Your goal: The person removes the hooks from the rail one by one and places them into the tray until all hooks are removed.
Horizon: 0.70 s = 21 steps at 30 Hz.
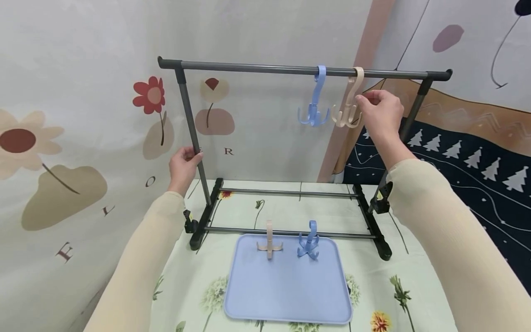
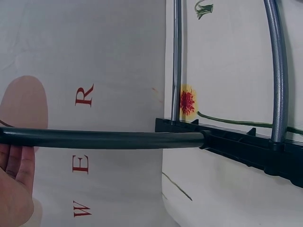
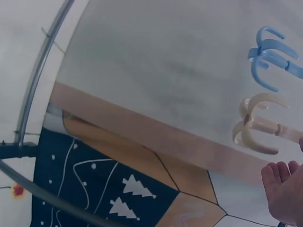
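Observation:
A dark grey rack (image 1: 249,68) stands on the table, and two four-pronged hooks hang from its top bar. One is a blue hook (image 1: 317,92); to its right hangs a beige hook (image 1: 351,92). My right hand (image 1: 381,113) pinches the beige hook's stem at its right side, below the bar; the fingertip contact is partly hidden. With my left hand (image 1: 183,168) I hold the rack's left post (image 2: 104,139), the fingers partly behind it. A light blue tray (image 1: 290,295) lies in front, bearing another beige hook (image 1: 269,251) and another blue hook (image 1: 308,246).
Two low crossbars (image 1: 290,194) join the rack's black feet (image 1: 382,249). A floral cloth (image 1: 195,295) covers the table. Behind hangs a printed curtain (image 1: 265,152), with a dark tree-patterned cloth (image 1: 469,138) at the right.

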Tool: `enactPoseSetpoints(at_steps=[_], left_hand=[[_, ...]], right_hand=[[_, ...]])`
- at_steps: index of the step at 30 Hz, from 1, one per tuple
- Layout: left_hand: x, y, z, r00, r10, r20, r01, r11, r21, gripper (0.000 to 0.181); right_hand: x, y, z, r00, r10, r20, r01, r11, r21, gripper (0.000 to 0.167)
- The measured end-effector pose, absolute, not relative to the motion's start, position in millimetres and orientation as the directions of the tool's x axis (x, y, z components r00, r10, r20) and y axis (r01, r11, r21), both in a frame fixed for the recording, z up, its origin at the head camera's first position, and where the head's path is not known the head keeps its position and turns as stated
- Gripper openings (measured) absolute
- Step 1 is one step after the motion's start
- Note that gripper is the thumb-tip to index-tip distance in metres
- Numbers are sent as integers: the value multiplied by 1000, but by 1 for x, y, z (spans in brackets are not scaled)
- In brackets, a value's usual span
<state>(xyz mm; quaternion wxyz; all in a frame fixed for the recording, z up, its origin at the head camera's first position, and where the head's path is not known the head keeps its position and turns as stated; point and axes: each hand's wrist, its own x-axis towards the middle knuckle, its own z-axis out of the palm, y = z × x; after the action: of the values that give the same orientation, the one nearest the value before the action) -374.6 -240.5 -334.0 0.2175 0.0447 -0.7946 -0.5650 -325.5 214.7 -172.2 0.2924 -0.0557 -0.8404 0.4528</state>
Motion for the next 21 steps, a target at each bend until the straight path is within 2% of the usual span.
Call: enactPoseSetpoints(at_steps=[10, 21], left_hand=[[-376, -239, -336, -896, -331, 297, 181, 341, 923, 32], [-377, -241, -340, -890, -330, 314, 198, 339, 920, 33]], right_hand=[[-339, 200, -166, -836, 408, 367, -118, 519, -847, 53], [-346, 186, -174, -804, 440, 399, -134, 519, -844, 45]])
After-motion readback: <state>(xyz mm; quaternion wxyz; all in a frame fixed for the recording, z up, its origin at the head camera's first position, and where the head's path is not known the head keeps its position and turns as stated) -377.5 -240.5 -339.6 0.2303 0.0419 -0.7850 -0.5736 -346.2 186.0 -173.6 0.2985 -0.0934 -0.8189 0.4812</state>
